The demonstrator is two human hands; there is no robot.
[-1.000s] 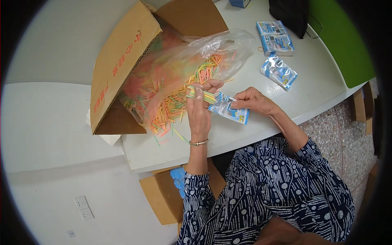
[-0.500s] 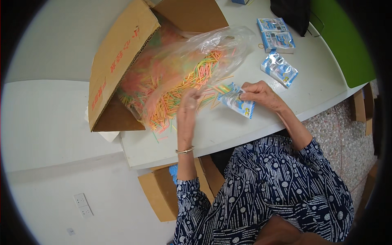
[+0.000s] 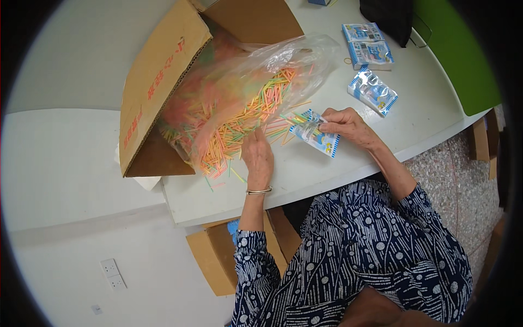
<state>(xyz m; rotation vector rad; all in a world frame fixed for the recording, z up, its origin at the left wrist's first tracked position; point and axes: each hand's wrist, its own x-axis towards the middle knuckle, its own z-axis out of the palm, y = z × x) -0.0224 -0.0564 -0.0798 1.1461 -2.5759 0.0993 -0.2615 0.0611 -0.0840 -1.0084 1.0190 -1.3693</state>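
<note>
My right hand [image 3: 351, 128] pinches a small blue-and-white plastic packet [image 3: 321, 143], tilted above the white table. Several thin coloured sticks [image 3: 296, 117] poke out of the packet's upper left end. My left hand [image 3: 257, 159], with a bangle at its wrist, is at the near edge of a heap of pink, orange, yellow and green sticks [image 3: 234, 136]. Its fingers are drawn together with the tips at the heap; what they hold, if anything, is hidden. The heap spills out of a large clear plastic bag [image 3: 313, 48].
An open cardboard box [image 3: 158, 87] lies on its side around the bag. Similar packets [image 3: 373, 92] rest at the right, beside a rubber band [image 3: 347, 61] and a black bag [image 3: 388, 19]. Below the table's near edge stands another cardboard box [image 3: 212, 259]. A green panel [image 3: 457, 60] borders the right.
My left hand has moved slightly right and nearer me, and its fingers have closed by the heap. My right hand and the packet have hardly moved.
</note>
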